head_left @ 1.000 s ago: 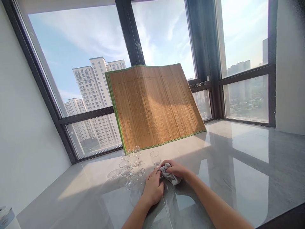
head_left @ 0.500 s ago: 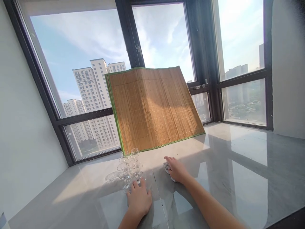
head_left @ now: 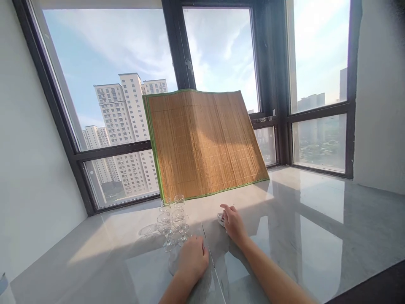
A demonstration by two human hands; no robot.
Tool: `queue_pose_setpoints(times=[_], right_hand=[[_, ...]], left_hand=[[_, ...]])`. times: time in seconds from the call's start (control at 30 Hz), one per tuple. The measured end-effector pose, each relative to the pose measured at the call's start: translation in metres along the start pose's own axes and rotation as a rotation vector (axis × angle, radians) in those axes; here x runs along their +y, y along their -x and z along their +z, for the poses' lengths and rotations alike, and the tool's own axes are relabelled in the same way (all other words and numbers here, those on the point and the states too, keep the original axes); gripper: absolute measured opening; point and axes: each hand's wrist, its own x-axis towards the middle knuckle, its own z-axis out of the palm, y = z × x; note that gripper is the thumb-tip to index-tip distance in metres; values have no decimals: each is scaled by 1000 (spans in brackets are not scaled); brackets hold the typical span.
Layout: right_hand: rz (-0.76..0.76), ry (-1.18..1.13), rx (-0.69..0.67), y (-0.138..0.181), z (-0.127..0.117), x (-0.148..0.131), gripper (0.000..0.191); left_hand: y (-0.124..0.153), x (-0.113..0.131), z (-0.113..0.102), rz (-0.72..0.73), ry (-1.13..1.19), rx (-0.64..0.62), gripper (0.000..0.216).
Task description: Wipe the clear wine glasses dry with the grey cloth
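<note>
My left hand (head_left: pixel 193 258) is low over the counter, fingers curled inward. A faint clear rounded edge (head_left: pixel 173 261) shows at its left side; whatever the fingers hold is hidden. Just beyond stand several clear stemmed glasses (head_left: pixel 171 223), upright and close together in rows. To the right, my right hand (head_left: pixel 234 223) is closed around a small, crumpled white cloth (head_left: pixel 221 218) on the counter, its index finger raised forward. Much of that cloth is covered by the hand.
A bamboo mat (head_left: pixel 209 143) with green edging leans against the window frame (head_left: pixel 179 42) behind the glasses. The glossy grey counter (head_left: pixel 278 236) carries a dark seam between my hands. A white wall (head_left: pixel 34 169) rises at left, and part of a pale object (head_left: pixel 4 291) shows bottom left.
My left hand has drawn away from the glasses, to the right and slightly nearer me, its fingers more curled. My right hand stays at the cloth, with a slight shift. The view has tilted a little.
</note>
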Motion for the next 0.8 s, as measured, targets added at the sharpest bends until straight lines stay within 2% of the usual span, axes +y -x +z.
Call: queue_pose_setpoints(times=[0.1,0.17,0.3,0.43,0.53,0.67,0.8], right_hand=[[12,59,-89,6,4,4,46],[-11,117,-141,9,6,3,56],[5,238,-138,12,7,-2,70],[123,329,-113,13,7,-1,73],[210,354,-161,14,6,1,70],[206,383,-225,14,2,2,69],[189,299,-240,15,-5,-1,72]], left_hand=[[-2,-2,1,-2,24,6,26],[-4,-2,0,19,34,12,26],[-5,-3,-1,37,63,24,26],[-7,-4,-6,-14,94,37,24],[-8,-6,-11,-71,127,111,23],[-10,-8,-10,-90,213,182,23],[-11,-7,-4,-73,292,212,22]])
